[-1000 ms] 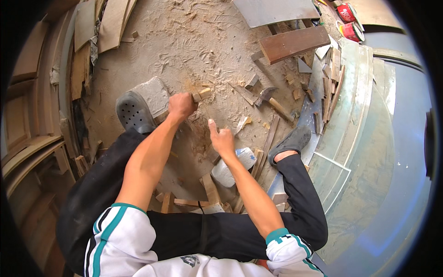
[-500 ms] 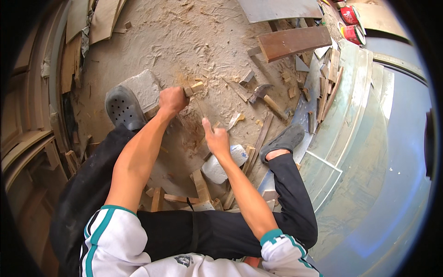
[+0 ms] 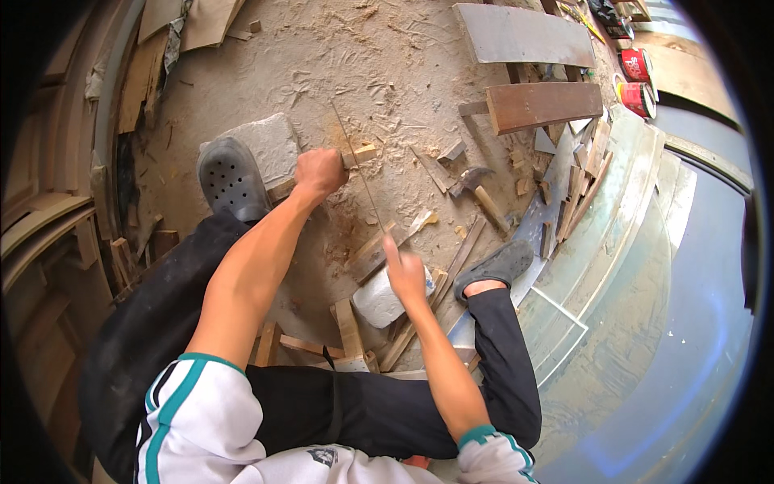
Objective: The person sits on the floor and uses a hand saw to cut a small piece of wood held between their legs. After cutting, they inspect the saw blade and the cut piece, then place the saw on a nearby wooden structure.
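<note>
My left hand (image 3: 321, 173) is closed round a narrow strip of wood (image 3: 364, 154), whose pale end sticks out to the right of my fist. Its other end lies by a whitish block (image 3: 276, 143), beside my left shoe. In my right hand (image 3: 407, 274), slightly blurred, is a thin-bladed saw (image 3: 372, 202); the fingers wrap its handle, which is mostly hidden, and the index finger stretches along toward the blade. That blade slants up and left, crossing the strip just right of my left fist.
A hammer (image 3: 482, 198) lies on the dusty floor to the right. Near my right hand are a second white block (image 3: 379, 300) and wood offcuts (image 3: 348, 327). Brown boards (image 3: 544, 106), red cans (image 3: 637, 98) and large glass-like sheets (image 3: 613, 266) occupy the right side.
My right hand has drawn back toward me and a little to the right with the saw. More of the blade shows beyond the strip. The view has shifted slightly; my left hand keeps its hold.
</note>
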Demonstrator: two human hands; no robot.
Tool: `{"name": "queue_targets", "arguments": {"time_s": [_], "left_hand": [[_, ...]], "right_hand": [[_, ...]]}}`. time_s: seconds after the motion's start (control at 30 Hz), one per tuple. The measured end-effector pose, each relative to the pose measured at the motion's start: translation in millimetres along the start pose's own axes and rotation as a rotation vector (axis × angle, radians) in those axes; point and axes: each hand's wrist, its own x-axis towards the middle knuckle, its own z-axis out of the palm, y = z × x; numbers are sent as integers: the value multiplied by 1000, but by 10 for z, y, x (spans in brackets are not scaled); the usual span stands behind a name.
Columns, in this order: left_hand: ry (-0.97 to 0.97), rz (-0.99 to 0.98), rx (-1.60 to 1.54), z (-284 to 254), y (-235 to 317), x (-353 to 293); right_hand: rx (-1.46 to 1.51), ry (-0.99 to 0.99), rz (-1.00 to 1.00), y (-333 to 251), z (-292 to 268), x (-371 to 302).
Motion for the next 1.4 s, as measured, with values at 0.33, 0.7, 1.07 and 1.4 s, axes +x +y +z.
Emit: {"name": "queue_targets", "arguments": {"time_s": [0.33, 0.7, 1.07, 1.4], "left_hand": [[22, 15, 22, 6, 65, -9], [43, 33, 3, -67, 78, -97], [199, 226, -75, -169, 60, -209], [302, 187, -85, -24, 110, -273]], "right_hand": [[-76, 44, 1, -301, 11, 178], [28, 12, 374, 432, -1166, -1941], [-31, 168, 163, -162, -1236, -1932], [-191, 232, 22, -286, -1165, -2071]]}}
